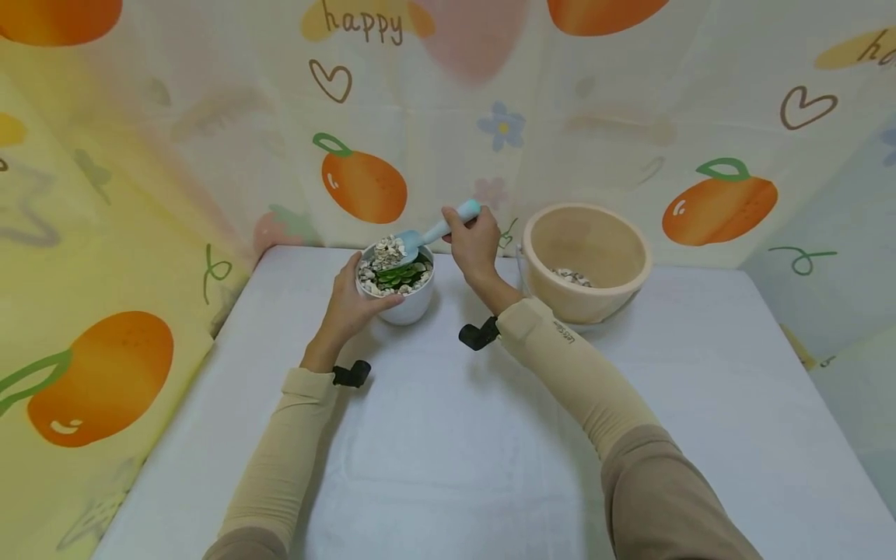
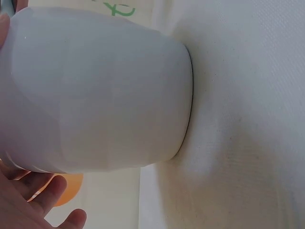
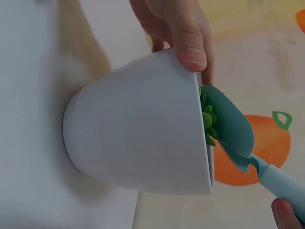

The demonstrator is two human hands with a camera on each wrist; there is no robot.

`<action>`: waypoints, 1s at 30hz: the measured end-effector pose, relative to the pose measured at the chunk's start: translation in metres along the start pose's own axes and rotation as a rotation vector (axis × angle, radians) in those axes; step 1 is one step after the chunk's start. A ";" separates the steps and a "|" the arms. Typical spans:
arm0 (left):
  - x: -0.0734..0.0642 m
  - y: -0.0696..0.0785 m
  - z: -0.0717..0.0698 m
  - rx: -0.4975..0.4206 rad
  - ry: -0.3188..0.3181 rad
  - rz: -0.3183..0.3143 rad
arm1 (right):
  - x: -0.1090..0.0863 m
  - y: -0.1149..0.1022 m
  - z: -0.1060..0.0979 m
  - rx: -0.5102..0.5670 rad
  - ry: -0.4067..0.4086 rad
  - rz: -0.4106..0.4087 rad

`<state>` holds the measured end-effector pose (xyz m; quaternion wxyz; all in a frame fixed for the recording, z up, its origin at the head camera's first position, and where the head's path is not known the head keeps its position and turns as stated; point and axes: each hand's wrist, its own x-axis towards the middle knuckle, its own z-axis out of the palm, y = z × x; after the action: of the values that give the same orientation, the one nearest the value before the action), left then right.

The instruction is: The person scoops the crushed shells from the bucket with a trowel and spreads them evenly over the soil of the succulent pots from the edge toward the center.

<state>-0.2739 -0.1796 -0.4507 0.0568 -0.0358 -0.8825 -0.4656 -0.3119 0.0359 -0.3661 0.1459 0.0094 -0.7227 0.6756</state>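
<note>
A white flowerpot [image 1: 408, 309] stands on the table, holding a green succulent [image 1: 400, 275] ringed by pale pebbles. With its thumb at the near rim and fingers round the far left side, my left hand [image 1: 346, 306] grips the pot. My right hand [image 1: 476, 243] holds a small blue trowel [image 1: 439, 230] by its light handle. Pebbles [image 1: 389, 251] lie heaped at the trowel's blade, over the left part of the pot. In the right wrist view the blade [image 3: 231, 124] is tilted at the pot's mouth, right by the leaves. The left wrist view shows mostly the pot's smooth wall [image 2: 105, 90].
A beige bucket [image 1: 586, 299] stands right of my right hand, with some pebbles [image 1: 572, 277] at its bottom. A white cloth [image 1: 448, 467] covers the table. Behind it hangs a printed curtain [image 1: 448, 132] with orange fruit, and another side of it runs along the left.
</note>
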 end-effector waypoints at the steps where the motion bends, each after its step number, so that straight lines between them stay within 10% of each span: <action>1: 0.000 0.000 0.000 0.002 0.000 0.000 | 0.000 0.000 0.000 -0.011 0.000 -0.002; 30: -0.003 0.006 -0.007 0.060 -0.034 -0.030 | 0.002 0.005 -0.001 0.035 -0.011 0.043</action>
<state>-0.2695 -0.1824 -0.4425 0.0361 -0.0288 -0.8974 -0.4388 -0.3147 0.0380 -0.3706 0.1269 0.0002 -0.7117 0.6910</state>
